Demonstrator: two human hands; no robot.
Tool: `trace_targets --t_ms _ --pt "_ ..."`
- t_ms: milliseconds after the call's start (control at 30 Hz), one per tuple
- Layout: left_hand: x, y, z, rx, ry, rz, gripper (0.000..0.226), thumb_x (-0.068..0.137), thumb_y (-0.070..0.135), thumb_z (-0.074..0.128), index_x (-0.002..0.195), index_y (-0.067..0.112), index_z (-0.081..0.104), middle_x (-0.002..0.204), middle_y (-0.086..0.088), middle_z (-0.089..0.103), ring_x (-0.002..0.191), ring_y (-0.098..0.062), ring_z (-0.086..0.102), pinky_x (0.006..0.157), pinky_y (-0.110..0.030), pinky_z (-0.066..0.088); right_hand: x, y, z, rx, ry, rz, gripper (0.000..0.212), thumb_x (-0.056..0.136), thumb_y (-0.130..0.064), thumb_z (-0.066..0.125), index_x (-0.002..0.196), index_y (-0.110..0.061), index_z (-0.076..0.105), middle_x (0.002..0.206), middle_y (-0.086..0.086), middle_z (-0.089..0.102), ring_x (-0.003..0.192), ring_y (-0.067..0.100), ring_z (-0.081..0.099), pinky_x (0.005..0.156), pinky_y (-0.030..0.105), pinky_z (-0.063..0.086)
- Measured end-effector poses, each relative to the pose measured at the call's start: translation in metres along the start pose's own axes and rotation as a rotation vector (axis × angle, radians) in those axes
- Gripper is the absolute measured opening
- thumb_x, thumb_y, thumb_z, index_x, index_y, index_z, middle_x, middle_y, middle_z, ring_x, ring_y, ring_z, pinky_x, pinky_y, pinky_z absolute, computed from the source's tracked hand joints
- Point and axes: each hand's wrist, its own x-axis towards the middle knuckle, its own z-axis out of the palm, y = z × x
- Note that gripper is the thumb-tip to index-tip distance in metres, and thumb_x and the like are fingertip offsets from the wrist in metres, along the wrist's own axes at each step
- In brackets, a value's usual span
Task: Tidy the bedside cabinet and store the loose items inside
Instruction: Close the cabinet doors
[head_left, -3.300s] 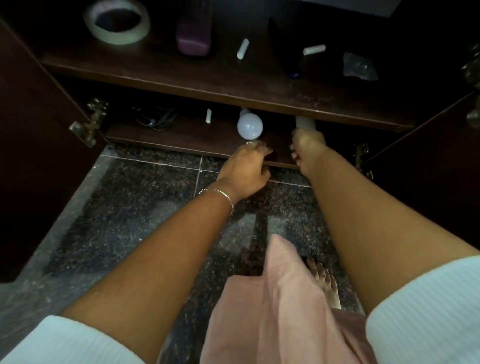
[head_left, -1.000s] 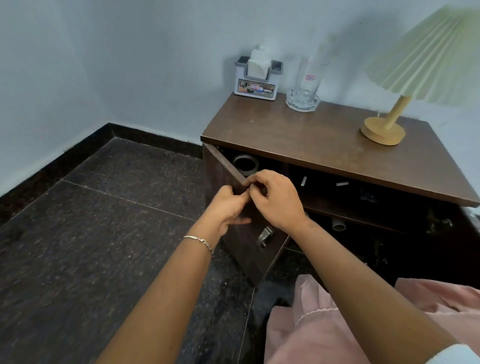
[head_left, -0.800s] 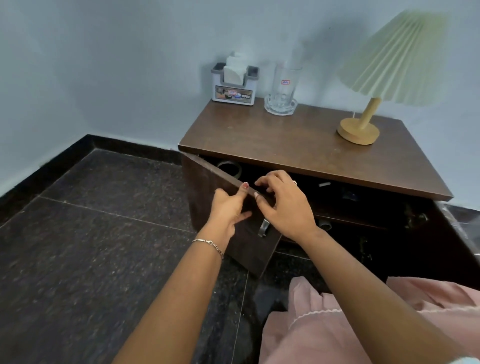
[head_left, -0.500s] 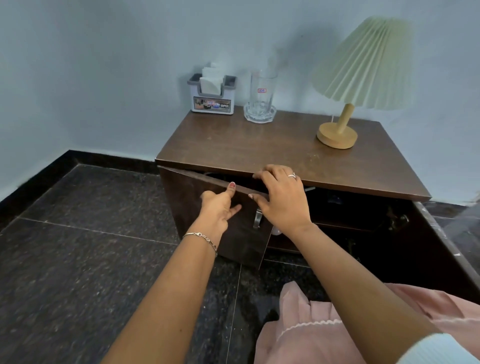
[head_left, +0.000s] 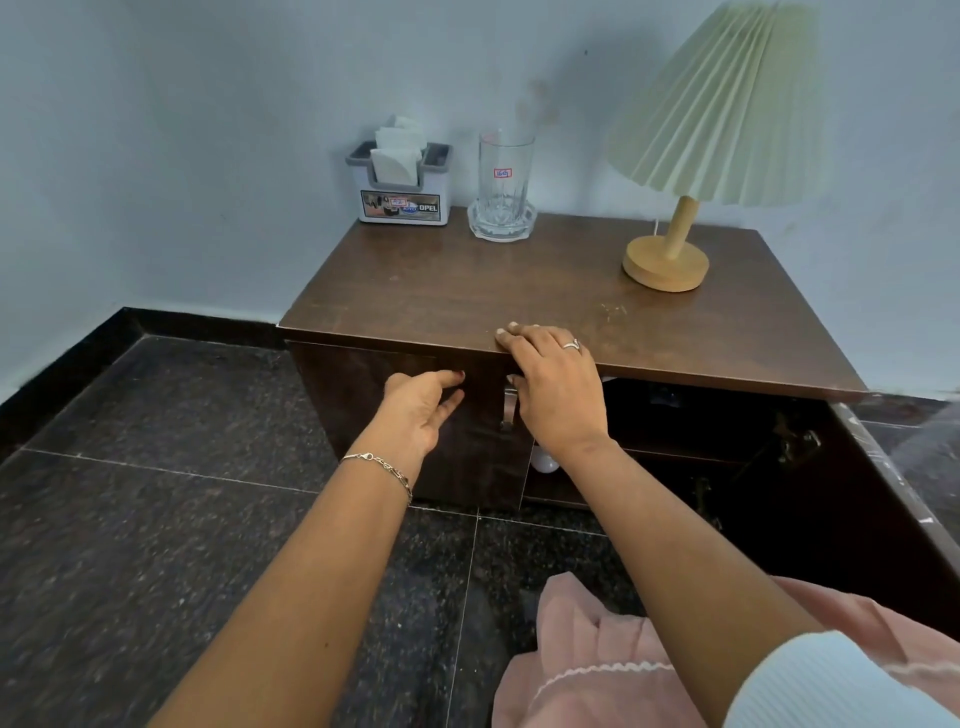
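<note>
Left door (head_left: 358, 400) now flush with cabinet (head_left: 467, 291)

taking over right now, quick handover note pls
Left grip: open, fingertips touching the left door, which looks shut.
Right grip: open, fingers resting over the cabinet top edge, holding nothing.
Right door stands open; a white bulb shows on the lower shelf inside.
Done: left side closed.
Left: close the right door.
Lamp, glass and tissue holder stand on top.
</note>
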Motion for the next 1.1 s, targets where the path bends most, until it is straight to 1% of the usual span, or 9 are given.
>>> trace_targets --t_ms 100,267,333,467,567,700,833,967,1100 --pt "0.001 0.000 0.002 0.020 0.021 0.017 0.052 0.076 -0.015 0.066 0.122 -0.004 0.043 0.126 -0.022 0.049 0.114 -0.030 0.054 0.092 -0.039 0.053 0.002 0.001 -0.001 -0.015 0.001 -0.008 0.062 0.070 -0.008 0.078 0.127 -0.023 0.056 0.124 -0.003 0.060 0.115 0.022 0.054 0.091 0.037 0.046" --pt "-0.003 -0.006 -0.001 0.153 0.080 -0.008 0.064 0.077 0.000 0.072 0.131 0.004 0.037 0.130 -0.019 0.046 0.119 -0.033 0.052 0.081 -0.034 0.055 0.009 0.003 -0.011 0.000 -0.023 -0.014 0.049 0.076 -0.012 0.073 0.121 -0.024 0.058 0.118 -0.003 0.060 0.111 0.024 0.053 0.087 0.038 0.045" --pt "-0.010 -0.009 0.003 0.209 0.125 0.028 0.064 0.078 0.006 0.072 0.129 0.005 0.034 0.135 -0.019 0.042 0.122 -0.032 0.050 0.082 -0.034 0.055 0.013 0.004 -0.016 0.024 -0.063 -0.012 0.048 0.077 -0.014 0.073 0.122 -0.024 0.057 0.118 -0.003 0.059 0.113 0.023 0.051 0.090 0.038 0.046" --pt "-0.039 -0.014 0.017 0.634 0.338 0.303 0.074 0.078 0.016 0.072 0.135 0.012 0.026 0.146 -0.014 0.018 0.129 -0.031 0.030 0.100 -0.032 0.039 0.020 0.014 -0.028 0.108 -0.208 -0.031 0.051 0.079 -0.016 0.072 0.127 -0.026 0.057 0.127 -0.005 0.058 0.121 0.020 0.047 0.102 0.036 0.042" --pt "-0.059 -0.019 0.029 0.807 0.374 0.554 0.067 0.077 0.016 0.068 0.131 0.016 0.028 0.147 -0.011 0.015 0.133 -0.033 0.022 0.107 -0.044 0.035 0.023 0.025 -0.043 0.252 -0.353 0.012 0.051 0.081 -0.022 0.073 0.130 -0.028 0.057 0.136 -0.007 0.056 0.129 0.017 0.045 0.108 0.033 0.037" --pt "-0.076 -0.029 0.054 0.946 0.251 0.776 0.052 0.076 0.019 0.061 0.122 0.018 0.036 0.142 -0.009 0.024 0.132 -0.032 0.025 0.108 -0.047 0.026 0.018 0.051 -0.072 0.294 -0.442 0.103 0.035 0.083 -0.027 0.071 0.118 -0.024 0.067 0.124 -0.005 0.066 0.118 0.013 0.057 0.103 0.032 0.043" --pt "-0.092 -0.047 0.089 1.098 -0.016 0.902 0.036 0.081 0.024 0.060 0.116 0.023 0.049 0.132 -0.005 0.039 0.127 -0.028 0.032 0.105 -0.045 0.027 -0.008 0.090 -0.107 0.230 -0.467 0.205 0.024 0.084 -0.023 0.070 0.108 -0.021 0.070 0.111 -0.005 0.070 0.106 0.011 0.063 0.097 0.030 0.048" --pt "-0.098 -0.075 0.124 1.176 -0.323 1.002 0.023 0.085 0.028 0.058 0.108 0.029 0.057 0.123 0.002 0.050 0.122 -0.022 0.039 0.103 -0.043 0.025 -0.050 0.136 -0.123 0.171 -0.252 0.308 0.013 0.084 -0.022 0.067 0.095 -0.022 0.072 0.096 -0.005 0.073 0.092 0.011 0.066 0.086 0.033 0.053" --pt "-0.104 -0.110 0.163 1.263 -0.414 1.144 0.023 0.084 0.035 0.058 0.106 0.028 0.056 0.120 0.004 0.052 0.120 -0.021 0.041 0.100 -0.042 0.022 -0.086 0.182 -0.119 0.252 -0.031 0.480 0.009 0.080 -0.014 0.069 0.088 -0.018 0.072 0.085 -0.007 0.067 0.083 0.011 0.065 0.081 0.031 0.054"
